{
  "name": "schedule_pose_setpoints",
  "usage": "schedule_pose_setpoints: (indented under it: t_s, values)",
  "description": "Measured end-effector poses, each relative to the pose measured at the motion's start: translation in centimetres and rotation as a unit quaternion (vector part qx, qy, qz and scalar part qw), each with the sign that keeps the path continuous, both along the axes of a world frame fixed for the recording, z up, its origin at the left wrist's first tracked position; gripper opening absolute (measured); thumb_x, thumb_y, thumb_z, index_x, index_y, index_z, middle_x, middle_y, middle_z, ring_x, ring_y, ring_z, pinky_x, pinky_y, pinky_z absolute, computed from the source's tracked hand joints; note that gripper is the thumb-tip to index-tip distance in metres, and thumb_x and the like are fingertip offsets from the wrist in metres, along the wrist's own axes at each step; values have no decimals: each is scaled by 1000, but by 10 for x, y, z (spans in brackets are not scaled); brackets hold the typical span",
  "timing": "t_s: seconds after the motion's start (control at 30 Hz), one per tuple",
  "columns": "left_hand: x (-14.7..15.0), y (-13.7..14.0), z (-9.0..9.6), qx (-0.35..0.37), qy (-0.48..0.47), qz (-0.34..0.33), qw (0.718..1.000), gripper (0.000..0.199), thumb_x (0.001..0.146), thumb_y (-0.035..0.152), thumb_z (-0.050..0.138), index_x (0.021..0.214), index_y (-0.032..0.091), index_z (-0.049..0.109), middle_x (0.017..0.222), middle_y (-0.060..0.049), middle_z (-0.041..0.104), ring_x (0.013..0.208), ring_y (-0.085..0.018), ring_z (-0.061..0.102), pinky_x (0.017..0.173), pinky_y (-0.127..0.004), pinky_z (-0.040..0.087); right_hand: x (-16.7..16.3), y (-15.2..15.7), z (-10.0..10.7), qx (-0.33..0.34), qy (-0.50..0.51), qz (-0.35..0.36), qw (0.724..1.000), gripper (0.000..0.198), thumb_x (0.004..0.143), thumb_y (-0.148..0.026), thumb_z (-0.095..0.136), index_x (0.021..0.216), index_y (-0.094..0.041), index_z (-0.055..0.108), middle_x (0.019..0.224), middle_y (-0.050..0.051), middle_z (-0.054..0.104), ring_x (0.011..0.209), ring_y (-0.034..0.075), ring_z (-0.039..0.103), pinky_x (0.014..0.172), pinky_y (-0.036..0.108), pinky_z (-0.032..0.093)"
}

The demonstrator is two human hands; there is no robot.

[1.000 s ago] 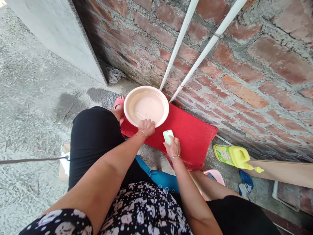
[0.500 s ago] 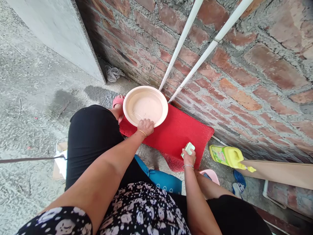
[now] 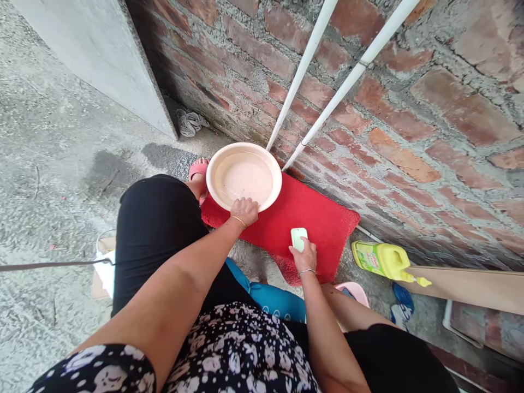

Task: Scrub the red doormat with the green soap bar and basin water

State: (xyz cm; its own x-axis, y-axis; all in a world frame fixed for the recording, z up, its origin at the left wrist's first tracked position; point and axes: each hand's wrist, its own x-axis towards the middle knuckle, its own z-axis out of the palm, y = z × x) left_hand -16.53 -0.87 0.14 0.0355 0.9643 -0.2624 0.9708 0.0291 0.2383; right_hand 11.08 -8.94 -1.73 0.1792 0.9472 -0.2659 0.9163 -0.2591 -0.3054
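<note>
A cream-coloured basin (image 3: pixel 244 172) holding some water stands partly on a red mat (image 3: pixel 319 210). My left hand (image 3: pixel 244 210) is closed over its near rim, with the fingertips inside the basin. In my right hand (image 3: pixel 306 255) is a pale green scrub brush (image 3: pixel 298 238), its smooth back facing up. The brush lies against the right part of the mat, and the bristles under it are hidden.
A yellow detergent bottle (image 3: pixel 380 259) lies right of the mat, near blue-and-white slippers (image 3: pixel 402 303). White pipes (image 3: pixel 323 117) run down the brick wall (image 3: pixel 409 142) behind. A coiled rope (image 3: pixel 190 123) rests by a grey slab (image 3: pixel 135 71).
My right hand has moved the brush left and slightly away from me over the mat, turning its back flatter upward. My left hand stays on the basin rim.
</note>
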Motion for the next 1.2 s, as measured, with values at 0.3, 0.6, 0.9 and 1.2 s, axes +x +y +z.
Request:
schedule_pose_setpoints:
  t_s: [0.3,0.6,0.9,1.2]
  values:
    - [1,3,-4,-9,0,-3,1000,36,81,22,36,98,17,68,99,-16,64,97,-29,56,79,-43,39,26,3,9,5,36,-196,980,63,63,-50,68,118,-22,56,101,8,51,86,23,53,79,32,42]
    - [1,-2,0,-8,-11,4,1000,36,84,24,34,97,17,66,101,-15,63,98,-29,55,81,-42,38,-109,55,6,18,9,176,984,50,73,-40,64,120,-26,54,105,7,48,93,23,49,83,33,38]
    - [0,1,-4,-32,-11,6,999,36,83,25,36,100,18,67,103,-16,64,100,-29,54,83,-42,37,-20,52,-4,6,-3,24,1000,59,70,-46,66,124,-27,51,106,7,49,95,23,51,85,33,38]
    - [0,3,-2,-31,-3,3,1000,41,82,24,33,104,19,67,103,-17,64,101,-30,54,82,-44,38,99,-1,7,-34,-19,-378,925,71,62,-52,69,122,-19,52,109,12,52,93,26,54,85,36,40]
